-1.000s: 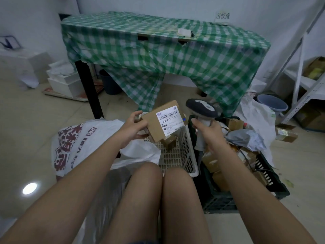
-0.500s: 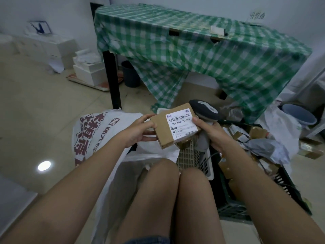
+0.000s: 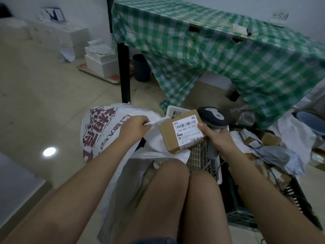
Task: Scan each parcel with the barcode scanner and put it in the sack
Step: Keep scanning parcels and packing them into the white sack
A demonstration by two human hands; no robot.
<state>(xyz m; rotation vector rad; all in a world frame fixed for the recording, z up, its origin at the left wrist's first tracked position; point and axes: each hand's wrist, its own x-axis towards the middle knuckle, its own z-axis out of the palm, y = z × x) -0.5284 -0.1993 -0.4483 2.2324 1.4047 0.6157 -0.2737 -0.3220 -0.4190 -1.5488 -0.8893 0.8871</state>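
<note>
A small brown cardboard parcel [image 3: 169, 136] with a white barcode label faces up in front of my knees. My right hand [image 3: 219, 140] holds it by its right edge with the thumb on the label, and the same hand grips the handle of the dark-headed barcode scanner [image 3: 212, 117] behind it. My left hand [image 3: 134, 128] pinches the rim of the white sack [image 3: 98, 132] with red printed characters and lifts it, just left of the parcel.
A white slatted basket [image 3: 198, 157] stands beyond my knees. To its right a black crate [image 3: 292, 196] holds several more parcels and grey mailer bags. A table under a green checked cloth [image 3: 211, 53] stands ahead. White boxes [image 3: 100, 62] sit on the floor at the left.
My left hand let go of the parcel and took hold of the sack's rim. The parcel passed to my right hand, which keeps the scanner. The camera turned left.
</note>
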